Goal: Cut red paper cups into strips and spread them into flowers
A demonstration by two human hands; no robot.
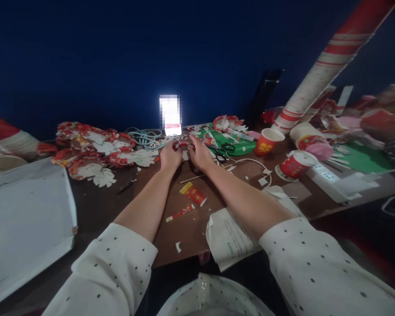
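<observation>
Both arms reach forward over the brown table [141, 219]. My left hand [171, 156] is closed, fingers curled on a small red-and-white paper piece [183, 145]. From the other side, my right hand [199, 154] pinches the same piece, which bridges the two hands; its exact shape is too small to tell. A phone with a bright screen [171, 113] stands just behind them. Black-handled scissors [221, 156] lie right of my right hand. On the near side are a cut red-and-yellow paper cup piece [193, 194] and a narrow red strip [181, 212].
Frilled red-and-white paper pieces [95, 147] heap at the left, near a pale cable coil [145, 138]. A red paper cup [269, 141], another cup [296, 165] and a power strip [329, 177] stand right. A white box [26, 228] fills the left; a wrapped pole [316, 72] slants up.
</observation>
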